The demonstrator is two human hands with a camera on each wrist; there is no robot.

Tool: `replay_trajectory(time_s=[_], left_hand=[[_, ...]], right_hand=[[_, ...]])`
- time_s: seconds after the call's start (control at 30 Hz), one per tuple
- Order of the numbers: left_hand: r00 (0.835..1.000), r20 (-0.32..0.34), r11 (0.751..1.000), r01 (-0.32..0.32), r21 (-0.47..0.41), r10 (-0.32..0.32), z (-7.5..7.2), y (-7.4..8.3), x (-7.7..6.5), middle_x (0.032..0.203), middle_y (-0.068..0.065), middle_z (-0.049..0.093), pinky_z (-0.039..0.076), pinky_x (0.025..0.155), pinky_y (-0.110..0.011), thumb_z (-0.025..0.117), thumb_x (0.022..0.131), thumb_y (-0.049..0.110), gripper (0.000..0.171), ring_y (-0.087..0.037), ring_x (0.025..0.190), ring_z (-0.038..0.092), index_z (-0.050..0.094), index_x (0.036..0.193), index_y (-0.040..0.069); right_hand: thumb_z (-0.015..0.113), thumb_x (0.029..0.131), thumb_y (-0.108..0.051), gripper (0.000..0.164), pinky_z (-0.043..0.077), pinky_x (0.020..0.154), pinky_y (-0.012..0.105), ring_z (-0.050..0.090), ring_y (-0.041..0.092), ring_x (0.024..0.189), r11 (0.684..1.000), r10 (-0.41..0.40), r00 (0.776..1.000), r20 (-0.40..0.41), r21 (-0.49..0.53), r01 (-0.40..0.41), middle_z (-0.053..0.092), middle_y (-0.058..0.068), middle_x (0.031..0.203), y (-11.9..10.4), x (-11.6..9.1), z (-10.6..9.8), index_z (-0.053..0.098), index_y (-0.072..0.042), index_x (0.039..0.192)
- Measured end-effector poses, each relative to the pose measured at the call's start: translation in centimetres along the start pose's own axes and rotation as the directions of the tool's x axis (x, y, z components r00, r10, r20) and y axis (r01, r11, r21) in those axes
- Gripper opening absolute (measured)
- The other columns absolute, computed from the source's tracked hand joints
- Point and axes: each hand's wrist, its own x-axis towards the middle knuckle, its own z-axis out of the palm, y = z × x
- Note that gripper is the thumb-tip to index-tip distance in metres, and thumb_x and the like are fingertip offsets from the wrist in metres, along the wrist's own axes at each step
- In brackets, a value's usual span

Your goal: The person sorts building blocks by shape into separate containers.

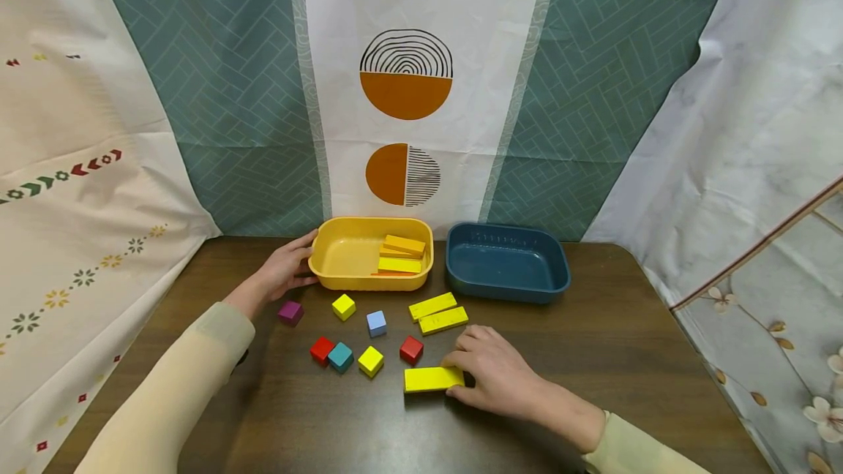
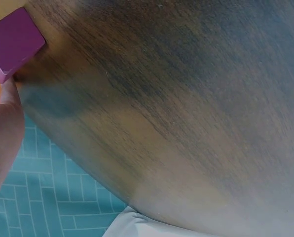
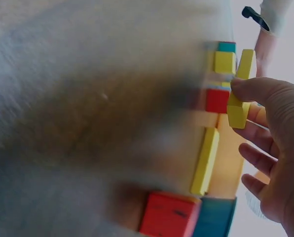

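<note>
My right hand [image 1: 490, 371] pinches a long yellow block [image 1: 428, 380] by its right end, thumb on one side and fingers on the other. In the right wrist view the same yellow block [image 3: 241, 89] is held up between thumb and fingers. My left hand [image 1: 286, 267] rests against the left end of the yellow tray [image 1: 323, 269], fingers reaching its rim. Inside that tray lie several yellow and orange blocks [image 1: 402, 249]. Nearest the left hand on the table is a purple cube [image 1: 290, 313]. Just beyond the held block sits a red cube [image 1: 411, 350].
A dark blue tray [image 1: 507, 291] stands right of the yellow one. Two flat yellow blocks [image 1: 443, 320] lie in front of the trays. Left of them are a light blue cube [image 1: 377, 323], a teal cube [image 1: 340, 358], another red cube [image 1: 322, 350] and yellow cubes [image 1: 371, 361].
</note>
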Motion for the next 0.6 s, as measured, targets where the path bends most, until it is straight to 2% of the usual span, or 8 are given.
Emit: replay_trajectory(time_s=[0.2,0.37,0.6], left_hand=[[1.0,-0.008,1.0,0.004,-0.009,-0.005,0.0,-0.1,0.0,0.169,-0.014,0.015,0.042,0.107,-0.059,0.035,0.112,0.022,0.058,-0.044,0.139,0.042,0.013,0.165,0.03],[1.0,-0.021,1.0,0.009,0.0,-0.009,0.0,-0.3,0.0,0.169,-0.014,0.017,0.044,0.106,-0.058,0.036,0.112,0.023,0.058,-0.044,0.138,0.044,0.013,0.165,0.029],[1.0,-0.028,1.0,0.002,-0.009,-0.002,0.0,-0.4,0.1,0.17,-0.013,0.016,0.044,0.106,-0.058,0.036,0.112,0.024,0.058,-0.045,0.137,0.044,0.013,0.165,0.029]], right_hand=[[0.087,0.081,-0.041,0.035,0.047,0.095,0.04,0.051,0.014,0.099,0.999,0.051,0.995,-0.088,-0.002,-0.051,0.062,-0.011,0.094,0.5,0.6,-1.7,0.078,-0.022,0.109],[0.09,0.077,-0.037,0.037,0.046,0.096,0.041,0.05,0.015,0.099,0.996,0.084,0.981,-0.177,-0.004,-0.086,0.062,-0.01,0.094,1.2,1.5,-3.1,0.079,-0.021,0.109],[0.09,0.079,-0.035,0.037,0.047,0.088,0.037,0.051,0.015,0.098,0.995,0.097,0.952,-0.289,-0.005,-0.103,0.064,-0.008,0.094,2.5,3.7,-4.7,0.079,-0.018,0.11]])
